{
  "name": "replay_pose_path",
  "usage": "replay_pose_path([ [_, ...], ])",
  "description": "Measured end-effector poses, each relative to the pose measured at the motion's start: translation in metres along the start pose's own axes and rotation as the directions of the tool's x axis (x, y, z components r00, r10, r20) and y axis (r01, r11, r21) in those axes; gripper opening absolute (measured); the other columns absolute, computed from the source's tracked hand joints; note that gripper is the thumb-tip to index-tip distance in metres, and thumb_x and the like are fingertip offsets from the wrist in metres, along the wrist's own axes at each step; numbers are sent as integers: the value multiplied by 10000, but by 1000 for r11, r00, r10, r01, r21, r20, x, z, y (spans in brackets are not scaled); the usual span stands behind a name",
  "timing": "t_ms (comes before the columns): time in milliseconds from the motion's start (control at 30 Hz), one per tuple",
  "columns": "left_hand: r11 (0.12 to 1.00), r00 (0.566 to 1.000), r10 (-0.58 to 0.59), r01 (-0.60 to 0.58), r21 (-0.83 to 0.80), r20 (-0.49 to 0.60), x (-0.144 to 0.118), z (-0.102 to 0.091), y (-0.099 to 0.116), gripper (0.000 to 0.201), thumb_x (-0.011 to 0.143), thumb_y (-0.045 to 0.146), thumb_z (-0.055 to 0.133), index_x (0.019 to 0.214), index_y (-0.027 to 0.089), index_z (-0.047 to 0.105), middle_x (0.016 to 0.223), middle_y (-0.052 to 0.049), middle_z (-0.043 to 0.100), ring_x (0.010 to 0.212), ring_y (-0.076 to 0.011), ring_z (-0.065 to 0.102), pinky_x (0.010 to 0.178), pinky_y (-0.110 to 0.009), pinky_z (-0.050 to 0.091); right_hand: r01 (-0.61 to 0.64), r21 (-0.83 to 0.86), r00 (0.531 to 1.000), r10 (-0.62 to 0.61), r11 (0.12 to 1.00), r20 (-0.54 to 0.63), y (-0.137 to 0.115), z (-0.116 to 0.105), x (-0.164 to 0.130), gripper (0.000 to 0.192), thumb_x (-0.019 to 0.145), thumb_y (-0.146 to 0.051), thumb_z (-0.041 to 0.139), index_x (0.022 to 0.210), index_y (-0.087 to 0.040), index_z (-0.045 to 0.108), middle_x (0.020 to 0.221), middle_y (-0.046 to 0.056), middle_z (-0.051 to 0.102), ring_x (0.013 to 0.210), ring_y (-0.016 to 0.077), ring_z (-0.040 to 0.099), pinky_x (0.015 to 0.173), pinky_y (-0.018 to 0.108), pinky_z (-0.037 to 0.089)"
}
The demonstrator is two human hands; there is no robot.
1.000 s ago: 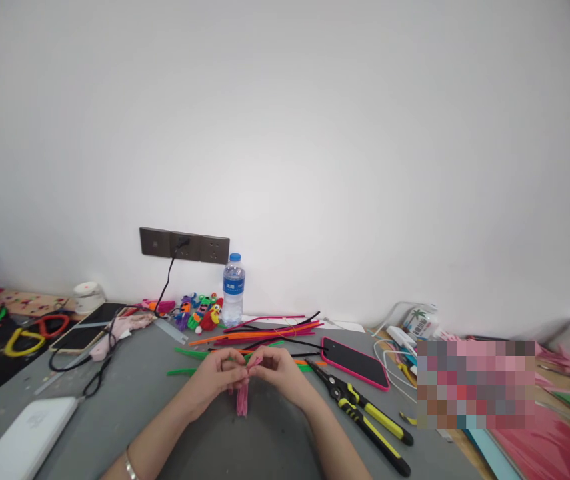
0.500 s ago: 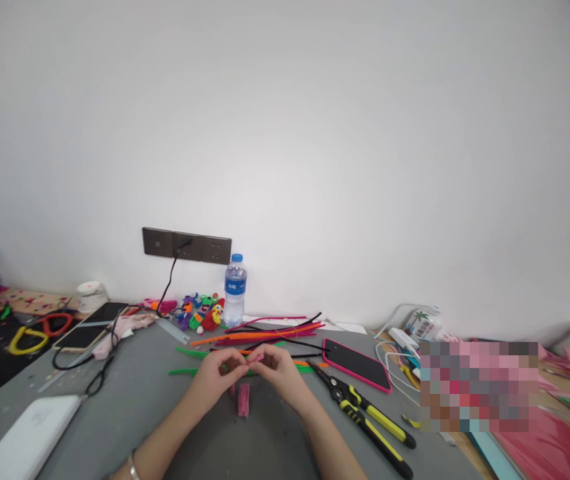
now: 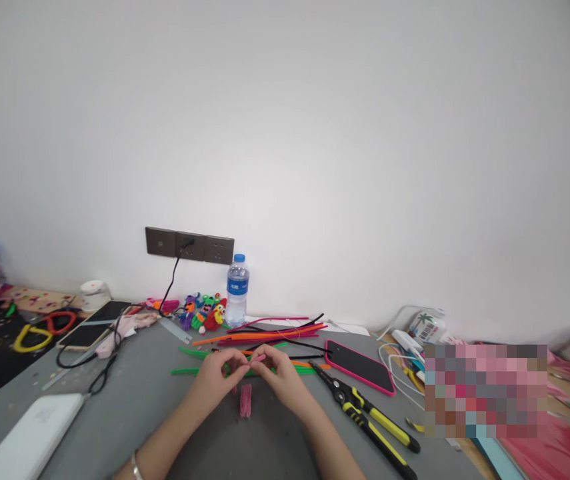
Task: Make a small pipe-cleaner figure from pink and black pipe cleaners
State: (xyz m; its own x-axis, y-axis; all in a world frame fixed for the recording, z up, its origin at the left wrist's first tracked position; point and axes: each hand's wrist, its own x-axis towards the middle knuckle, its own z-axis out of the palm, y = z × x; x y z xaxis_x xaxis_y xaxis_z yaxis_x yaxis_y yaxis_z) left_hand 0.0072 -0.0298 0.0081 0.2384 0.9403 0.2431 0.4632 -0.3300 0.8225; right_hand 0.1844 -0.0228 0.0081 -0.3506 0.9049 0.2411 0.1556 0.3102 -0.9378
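Observation:
My left hand (image 3: 217, 375) and my right hand (image 3: 281, 380) meet over the grey table, fingertips nearly touching. Between thumb and forefinger of both, a small pink pipe cleaner piece (image 3: 259, 358) is pinched; its ends are partly hidden by the fingers. Just below the hands lies a short block of pink pipe cleaner lengths (image 3: 245, 401). Green pipe cleaners (image 3: 185, 371) stretch behind the hands. Farther back is a pile of orange, red and black pipe cleaners (image 3: 275, 333).
Pliers (image 3: 359, 407) with yellow-black handles lie right of my right hand, near a pink-cased phone (image 3: 359, 367). A water bottle (image 3: 237, 293) and small fuzzy figures (image 3: 205, 312) stand by the wall. At left are a white power bank (image 3: 29, 437), cables and scissors (image 3: 35, 339).
The view has shifted slightly, so the table's things sit a little farther right. Both hands keep the pink piece pinched, with only a tiny movement of the fingers.

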Motion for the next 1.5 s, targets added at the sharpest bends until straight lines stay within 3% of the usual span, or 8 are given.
replay_pose_path([
  [167, 1000, 1000, 15, -15, 3, -14, 0, 0, -1, 167, 785, 306, 567, 731, 183, 666, 621, 3, 656, 542, -142, 534, 503, -229, 337, 7, 39, 1000, -7, 999, -2, 0, 4, -1, 214, 850, -392, 607, 808, -182, 604, 729, 2, 582, 690, 158, 523, 646, 253, 402],
  [533, 992, 993, 103, -99, 80, -51, -1, -2, 0, 159, 804, 261, 561, 702, 199, 666, 639, 1, 649, 583, -158, 541, 567, -244, 368, 86, -112, 994, -93, 990, -51, 2, 9, -2, 196, 900, -365, 523, 817, -193, 571, 741, 7, 562, 677, 160, 493, 623, 251, 369],
  [833, 999, 996, 48, -46, 28, -75, 2, -1, -3, 166, 822, 300, 559, 745, 184, 648, 636, 2, 638, 553, -147, 540, 501, -225, 340, 140, -202, 973, -173, 969, -153, 7, 7, 1, 222, 909, -359, 523, 828, -189, 640, 741, 22, 613, 674, 165, 531, 614, 253, 374],
  [1133, 998, 996, 56, -55, 18, -66, 2, 2, -10, 161, 814, 314, 581, 734, 190, 645, 660, -6, 654, 580, -156, 564, 521, -231, 368, 123, -196, 985, -145, 973, -98, 10, 5, 3, 273, 895, -404, 544, 841, -201, 718, 758, 48, 648, 678, 181, 543, 597, 268, 379],
  [1500, 999, 999, 40, -39, 15, -25, 3, -4, -9, 204, 825, 331, 565, 739, 190, 685, 665, -10, 675, 608, -170, 563, 594, -248, 390, 128, -259, 979, -163, 957, -119, 15, 4, 2, 162, 892, -309, 553, 798, -196, 622, 726, 18, 605, 665, 168, 525, 610, 259, 378],
])
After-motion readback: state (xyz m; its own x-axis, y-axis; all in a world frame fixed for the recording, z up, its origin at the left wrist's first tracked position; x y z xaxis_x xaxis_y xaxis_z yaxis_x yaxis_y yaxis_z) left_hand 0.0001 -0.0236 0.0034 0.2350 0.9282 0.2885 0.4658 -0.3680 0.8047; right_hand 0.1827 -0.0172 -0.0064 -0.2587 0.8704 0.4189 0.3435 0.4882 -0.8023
